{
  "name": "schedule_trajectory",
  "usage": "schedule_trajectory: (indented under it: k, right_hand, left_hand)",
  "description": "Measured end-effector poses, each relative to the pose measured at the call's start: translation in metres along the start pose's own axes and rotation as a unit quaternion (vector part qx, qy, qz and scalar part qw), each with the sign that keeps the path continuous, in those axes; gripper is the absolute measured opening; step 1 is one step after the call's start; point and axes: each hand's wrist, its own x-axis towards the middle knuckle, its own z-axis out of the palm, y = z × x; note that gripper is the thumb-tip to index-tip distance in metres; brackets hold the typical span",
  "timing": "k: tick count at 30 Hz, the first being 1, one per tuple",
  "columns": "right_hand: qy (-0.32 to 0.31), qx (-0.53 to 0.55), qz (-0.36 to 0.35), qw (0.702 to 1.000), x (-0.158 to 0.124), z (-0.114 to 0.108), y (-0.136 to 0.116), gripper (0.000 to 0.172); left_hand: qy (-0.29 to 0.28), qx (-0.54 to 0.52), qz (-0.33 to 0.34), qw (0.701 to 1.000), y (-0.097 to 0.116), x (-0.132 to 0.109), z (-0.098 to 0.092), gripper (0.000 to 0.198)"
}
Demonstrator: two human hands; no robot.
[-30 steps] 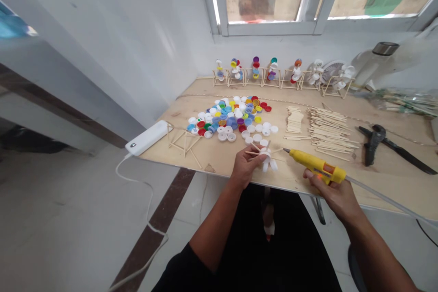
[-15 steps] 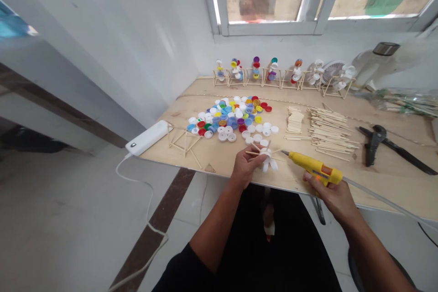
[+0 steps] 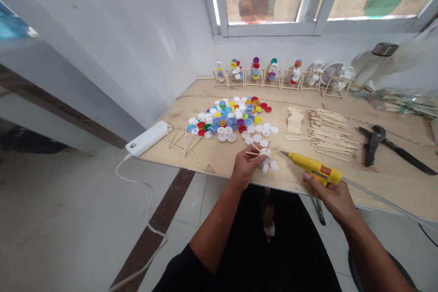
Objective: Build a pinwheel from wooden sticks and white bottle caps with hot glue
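Glue gun has edged left, nozzle now just beside the stick, apparently placed for gluing. Right hand grips it; left hand pinches the cap wheel over the table's near edge.

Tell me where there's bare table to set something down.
Two bare patches: the front of the table between the stick frame and the left hand, and the right side between the black tool and the cord of the glue gun. It's crowded mid-table, with bottle caps and loose sticks, and along the back, with cap wheels.
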Motion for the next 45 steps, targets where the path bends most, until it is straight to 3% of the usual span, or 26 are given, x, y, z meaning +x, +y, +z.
schedule_trajectory:
  k: [27, 45]
  right_hand:
    - [0.016, 0.006, -0.019, 1.0, -0.002, 0.001, -0.009, 0.039]
    - [-0.006, 0.0, -0.017, 1.0, -0.004, -0.001, -0.012, 0.044]
  left_hand:
    - [0.002, 0.005, 0.003, 1.0, 0.001, -0.001, 0.001, 0.035]
    - [0.012, -0.007, 0.006, 1.0, 0.001, 0.0, 0.002, 0.035]
